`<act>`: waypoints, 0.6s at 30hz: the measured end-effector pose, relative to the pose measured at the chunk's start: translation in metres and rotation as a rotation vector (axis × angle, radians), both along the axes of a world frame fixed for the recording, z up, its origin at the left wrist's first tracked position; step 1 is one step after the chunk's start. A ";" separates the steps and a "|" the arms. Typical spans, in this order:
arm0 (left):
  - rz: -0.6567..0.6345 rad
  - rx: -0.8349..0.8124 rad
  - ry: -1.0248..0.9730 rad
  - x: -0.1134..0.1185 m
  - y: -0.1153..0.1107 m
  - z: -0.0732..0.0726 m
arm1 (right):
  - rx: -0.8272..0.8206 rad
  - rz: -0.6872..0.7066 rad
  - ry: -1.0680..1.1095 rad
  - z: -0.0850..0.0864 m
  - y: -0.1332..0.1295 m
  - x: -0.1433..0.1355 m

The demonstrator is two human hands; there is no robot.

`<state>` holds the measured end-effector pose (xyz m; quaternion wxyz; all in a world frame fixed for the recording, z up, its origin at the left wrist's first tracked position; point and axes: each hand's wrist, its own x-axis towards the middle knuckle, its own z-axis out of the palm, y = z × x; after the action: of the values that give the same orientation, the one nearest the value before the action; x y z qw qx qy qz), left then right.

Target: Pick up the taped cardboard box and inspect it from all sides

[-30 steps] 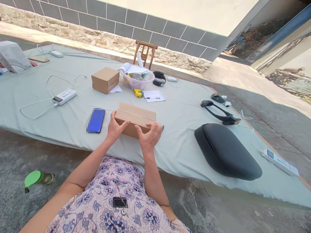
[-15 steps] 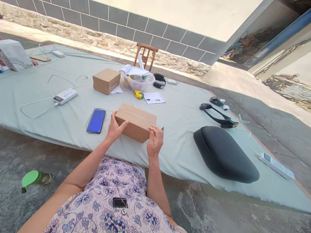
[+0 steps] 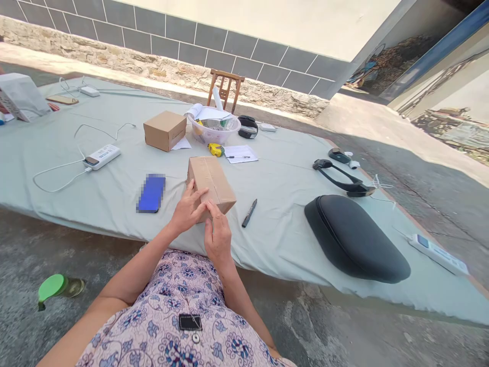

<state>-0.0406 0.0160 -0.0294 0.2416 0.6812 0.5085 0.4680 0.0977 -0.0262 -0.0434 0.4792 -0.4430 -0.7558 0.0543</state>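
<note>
A brown cardboard box (image 3: 214, 178) with a taped seam along its top sits on the cloth in front of me. My left hand (image 3: 188, 208) grips its near left corner, fingers over the side and top. At the near top edge, close to the left fingertips, my right hand (image 3: 217, 232) pinches the box with thumb and bent fingers. The box's near end is partly hidden by both hands. A black marker pen (image 3: 249, 213) lies right of the box. Left of my hands lies a phone (image 3: 151, 193) with a blue, pixelated screen.
Farther back are a second cardboard box (image 3: 164, 131), a plastic basket (image 3: 216, 133) with papers, a yellow tape measure (image 3: 216, 149) and a sheet of paper (image 3: 244, 154). A black cushion (image 3: 357, 239) and black headset (image 3: 340, 178) lie right. A white power strip (image 3: 102, 157) lies left.
The box has been turned so that a narrow end faces me. My right hand has shifted left, close beside my left hand, and the marker pen is now fully uncovered.
</note>
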 end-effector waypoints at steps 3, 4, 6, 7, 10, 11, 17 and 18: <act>-0.055 -0.013 0.025 -0.006 0.001 0.003 | -0.021 -0.004 0.034 0.000 0.005 0.006; -0.061 -0.020 0.032 -0.007 0.001 0.003 | -0.027 -0.003 0.047 0.000 0.007 0.009; -0.065 -0.033 0.052 -0.009 0.000 0.004 | -0.043 -0.004 0.064 0.000 0.011 0.014; -0.069 -0.036 0.061 -0.009 0.000 0.003 | -0.050 -0.018 0.070 0.000 0.013 0.016; -0.112 -0.020 0.071 -0.009 0.001 0.000 | -0.054 -0.113 0.095 -0.002 0.021 0.026; -0.128 -0.010 0.068 -0.009 0.001 -0.001 | -0.050 -0.152 0.108 -0.004 0.023 0.030; -0.195 0.014 0.006 -0.013 0.005 -0.006 | -0.091 -0.292 0.216 -0.014 0.035 0.057; -0.202 0.018 -0.004 -0.014 0.006 -0.007 | -0.115 -0.265 0.242 -0.016 0.035 0.060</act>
<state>-0.0550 0.0223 -0.0361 0.2824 0.7302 0.4327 0.4471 0.1572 0.0093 -0.0596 0.5433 -0.5556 -0.6234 0.0867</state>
